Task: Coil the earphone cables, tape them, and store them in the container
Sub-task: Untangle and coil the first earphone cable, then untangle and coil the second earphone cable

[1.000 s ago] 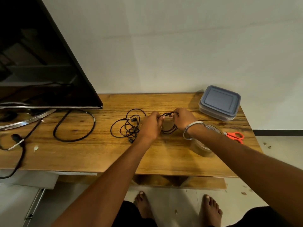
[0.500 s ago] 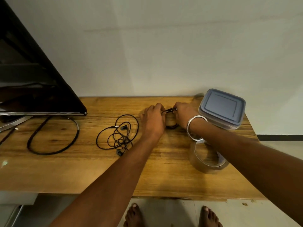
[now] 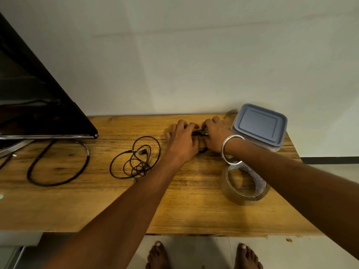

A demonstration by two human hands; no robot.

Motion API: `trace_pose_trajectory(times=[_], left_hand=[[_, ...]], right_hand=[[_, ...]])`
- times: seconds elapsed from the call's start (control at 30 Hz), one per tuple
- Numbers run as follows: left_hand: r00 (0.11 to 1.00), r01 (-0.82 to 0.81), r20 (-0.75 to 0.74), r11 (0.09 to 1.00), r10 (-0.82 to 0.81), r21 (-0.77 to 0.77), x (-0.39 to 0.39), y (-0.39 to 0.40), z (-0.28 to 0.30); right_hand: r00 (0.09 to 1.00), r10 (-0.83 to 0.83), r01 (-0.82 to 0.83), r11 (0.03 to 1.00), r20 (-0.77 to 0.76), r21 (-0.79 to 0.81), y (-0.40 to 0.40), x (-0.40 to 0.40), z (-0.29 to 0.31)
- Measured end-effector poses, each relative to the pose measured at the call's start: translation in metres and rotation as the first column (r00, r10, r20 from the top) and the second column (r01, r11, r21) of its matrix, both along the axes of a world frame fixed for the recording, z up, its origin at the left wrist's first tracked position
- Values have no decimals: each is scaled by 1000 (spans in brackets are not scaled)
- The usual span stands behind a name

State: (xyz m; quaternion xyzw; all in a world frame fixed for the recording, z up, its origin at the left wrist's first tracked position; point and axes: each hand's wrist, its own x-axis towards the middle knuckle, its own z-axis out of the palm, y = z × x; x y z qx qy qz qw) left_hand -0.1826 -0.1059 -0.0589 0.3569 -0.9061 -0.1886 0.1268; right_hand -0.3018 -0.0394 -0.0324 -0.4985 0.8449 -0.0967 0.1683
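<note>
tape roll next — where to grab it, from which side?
Grip the tape roll by its near rim, fingers inside the open core and thumb on the outer wall, coming from above. It lies flat on the table with the hole facing up, and the right forearm crosses its far right edge.

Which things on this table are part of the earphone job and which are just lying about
Job: coiled earphone cable held by left hand and right hand; loose earphones; tape roll; lidded container.
Lying about: TV; thick black cable.
</note>
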Motion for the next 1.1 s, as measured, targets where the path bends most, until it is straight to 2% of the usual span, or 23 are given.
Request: trace_pose_trajectory(times=[0.13, 0.23, 0.57, 0.93, 1.1], left_hand=[[998, 49, -31, 999, -49, 19, 5, 1, 0], [996, 27, -87, 999, -24, 31, 11, -2, 2], [993, -37, -117, 999, 34, -19, 55, -7, 23], [968, -243, -74, 970, 241, -26, 165, -7, 28], [963, -263, -55, 964, 264, 37, 193, 1, 17]], right_hand=[[999, 21, -21, 1000, 28, 8, 1, -3, 3], [1000, 17, -16, 999, 23, -35, 4, -3, 6], [997, 73, -76, 989, -29, -126, 12, 36, 32], [968, 251, -251, 968, -3, 1, 28, 116, 33], [963, 270, -270, 963, 2, 21, 36, 145, 18]])
